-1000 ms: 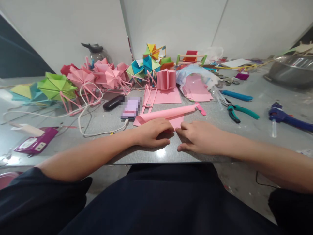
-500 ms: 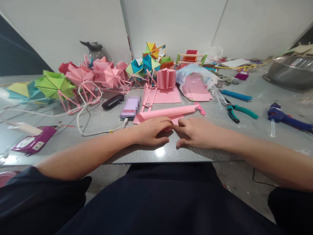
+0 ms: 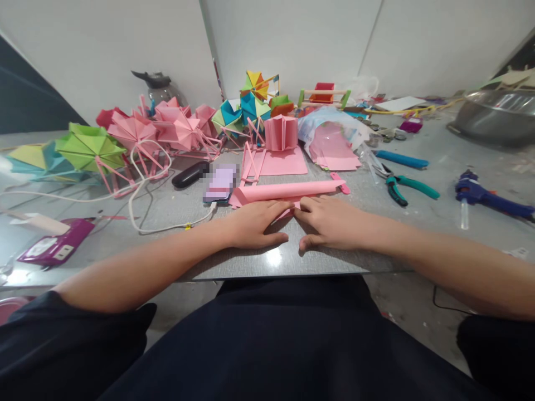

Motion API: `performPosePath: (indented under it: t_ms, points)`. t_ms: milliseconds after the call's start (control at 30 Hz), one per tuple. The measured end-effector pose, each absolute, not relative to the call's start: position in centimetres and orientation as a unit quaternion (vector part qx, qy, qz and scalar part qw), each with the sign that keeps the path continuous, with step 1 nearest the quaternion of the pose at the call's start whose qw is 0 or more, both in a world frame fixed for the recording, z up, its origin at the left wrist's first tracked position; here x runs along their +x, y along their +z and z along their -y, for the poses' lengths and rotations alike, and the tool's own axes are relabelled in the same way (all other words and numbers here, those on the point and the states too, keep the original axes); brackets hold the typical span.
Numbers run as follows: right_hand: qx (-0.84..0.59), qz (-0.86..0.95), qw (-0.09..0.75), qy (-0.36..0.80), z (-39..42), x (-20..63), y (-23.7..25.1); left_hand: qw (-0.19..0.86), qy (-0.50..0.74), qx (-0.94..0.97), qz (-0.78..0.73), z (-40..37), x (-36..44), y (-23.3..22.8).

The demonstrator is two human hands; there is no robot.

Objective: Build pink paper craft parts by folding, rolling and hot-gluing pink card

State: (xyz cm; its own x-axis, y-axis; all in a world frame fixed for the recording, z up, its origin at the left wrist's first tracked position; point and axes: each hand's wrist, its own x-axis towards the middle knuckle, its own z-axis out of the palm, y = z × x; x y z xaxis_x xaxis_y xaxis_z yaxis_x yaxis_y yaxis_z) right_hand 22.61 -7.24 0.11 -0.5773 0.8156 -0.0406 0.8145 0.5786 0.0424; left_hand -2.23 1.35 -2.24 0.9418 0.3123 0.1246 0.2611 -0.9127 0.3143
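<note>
A pink paper sheet (image 3: 281,192), partly rolled into a long tube, lies on the grey table (image 3: 251,262) in front of me. My left hand (image 3: 256,224) and my right hand (image 3: 330,223) rest side by side on its near part, fingers curled and pressing the paper against the table. The fingertips of both hands meet at the paper's middle. Most of the unrolled part is hidden under my hands.
Behind the roll lie a phone (image 3: 220,184) on a white cable, flat pink sheets (image 3: 279,162), a pleated pink piece (image 3: 281,133) and several folded paper umbrellas (image 3: 137,131). Green pliers (image 3: 407,186), a blue cutter (image 3: 401,160) and a blue glue gun (image 3: 487,196) lie right. A metal bowl (image 3: 497,114) stands far right.
Both hands have slid forward over the paper, rolling it away from me. The flat pink flap near my fingers has nearly vanished under the roll and hands.
</note>
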Motion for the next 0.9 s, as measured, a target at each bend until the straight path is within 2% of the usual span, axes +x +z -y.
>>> performPosePath:
  t_ms: [367, 900]
  points:
    - [0.448, -0.894, 0.009, 0.029, 7.6, 23.0, -0.1, 0.088, 0.102, 0.985, -0.105, -2.0, -2.7, -2.9]
    - [0.468, -0.883, 0.019, 0.024, 6.9, 22.0, 0.0, 0.141, 0.107, 0.974, -0.140, -2.4, -2.4, -2.2]
